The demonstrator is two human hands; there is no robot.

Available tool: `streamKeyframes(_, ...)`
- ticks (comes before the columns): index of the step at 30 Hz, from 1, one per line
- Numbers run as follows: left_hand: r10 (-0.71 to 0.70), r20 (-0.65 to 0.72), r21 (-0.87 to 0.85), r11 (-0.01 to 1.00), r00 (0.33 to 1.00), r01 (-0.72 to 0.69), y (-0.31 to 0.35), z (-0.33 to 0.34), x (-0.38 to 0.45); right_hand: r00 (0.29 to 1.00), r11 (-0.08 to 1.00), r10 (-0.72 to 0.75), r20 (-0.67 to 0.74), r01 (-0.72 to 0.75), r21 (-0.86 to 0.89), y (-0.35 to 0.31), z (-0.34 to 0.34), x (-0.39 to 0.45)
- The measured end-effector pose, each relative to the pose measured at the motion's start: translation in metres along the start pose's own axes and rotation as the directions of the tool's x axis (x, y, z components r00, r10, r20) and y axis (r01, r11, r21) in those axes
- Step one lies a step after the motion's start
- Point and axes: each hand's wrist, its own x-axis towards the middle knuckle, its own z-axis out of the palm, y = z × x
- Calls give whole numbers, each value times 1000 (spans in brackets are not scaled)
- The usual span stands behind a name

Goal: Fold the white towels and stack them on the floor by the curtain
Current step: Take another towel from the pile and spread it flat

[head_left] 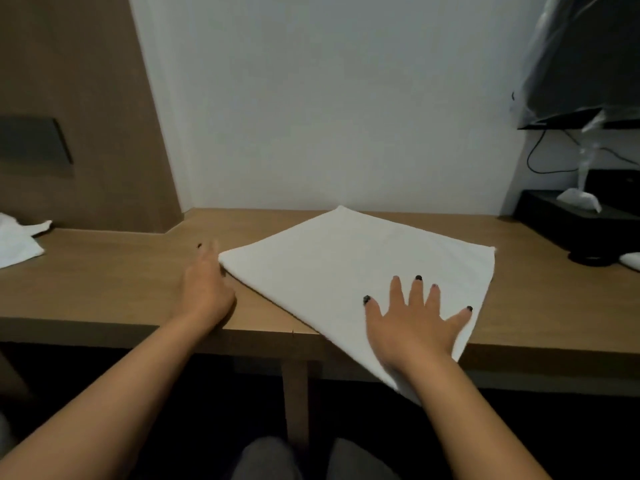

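Nearest the camera, the person's knees sit under the table [104,289], both bare forearms reaching forward over its front edge.

The right hand [415,323] lies flat on the near corner of the towel [346,265], fingers [417,292] straight and spread wide, pressing the cloth down where it hangs a little over the table's edge. The left hand [206,289] rests on the wood at the towel's left corner, fingers extended toward that corner and blurred; whether they pinch the cloth or only touch it cannot be told.

The towel lies flat on the table, turned like a diamond, its far corner close to the white wall [329,116]. It looks already folded at least once, smooth and without loose flaps.

This reads as the flattening step between folds. The next move likely calls for taking one corner or edge, with the right hand as anchor, and bringing it across so the edges meet squarely, then smoothing again.

Farther left, a second towel [17,240] lies crumpled on the table, well apart, apparently not yet folded. At far right stands a black box [561,220]. Neither curtain nor floor stack is in view.
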Motion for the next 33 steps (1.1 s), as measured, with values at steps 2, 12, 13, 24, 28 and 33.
streamKeyframes(2,169,5,-81,982,986,-168,14,1,-27,1000,1000,22,-6,-22,-4,-11,2,-4)
streamKeyframes(12,827,-37,-69,558,561,-827,66,46,-162,988,981,-152,-9,151,123,-1,-9,-24)
streamKeyframes(13,831,-40,-39,553,554,-832,70,48,-164,981,952,-187,-46,192,239,11,-14,-26)
streamKeyframes(24,854,-124,-1,509,505,-861,85,60,-161,831,818,-534,-154,554,151,103,-1,-21)
streamKeyframes(28,838,-112,-164,515,535,-841,56,39,-145,759,767,-636,-140,642,0,115,4,-18)
streamKeyframes(33,692,9,-332,683,722,-651,11,-4,-120,697,745,-659,-283,657,-117,117,14,-15)
